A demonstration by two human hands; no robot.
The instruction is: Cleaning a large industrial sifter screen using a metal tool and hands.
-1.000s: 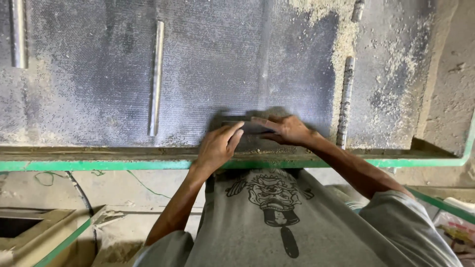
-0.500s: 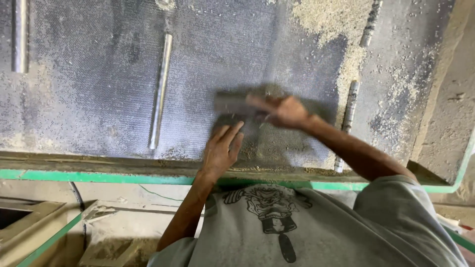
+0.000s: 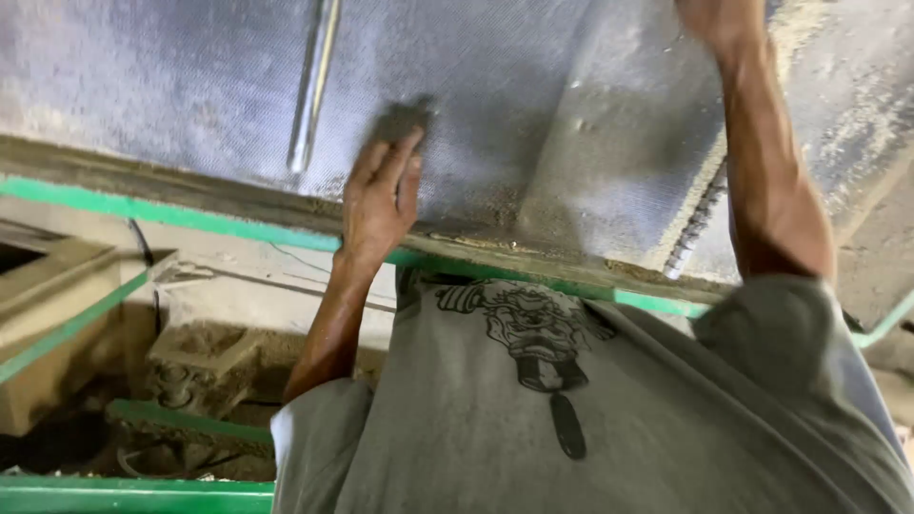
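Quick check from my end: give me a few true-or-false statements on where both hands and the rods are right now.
1. The left hand lies flat on the grey mesh sheet. True.
2. The right hand rests beside the left one. False: it reaches far up, partly out of view.
3. A smooth metal rod lies left of the left hand. True.
4. The ribbed rod is held in the right hand. False: it lies untouched under the forearm.
5. The table edge is red. False: green.
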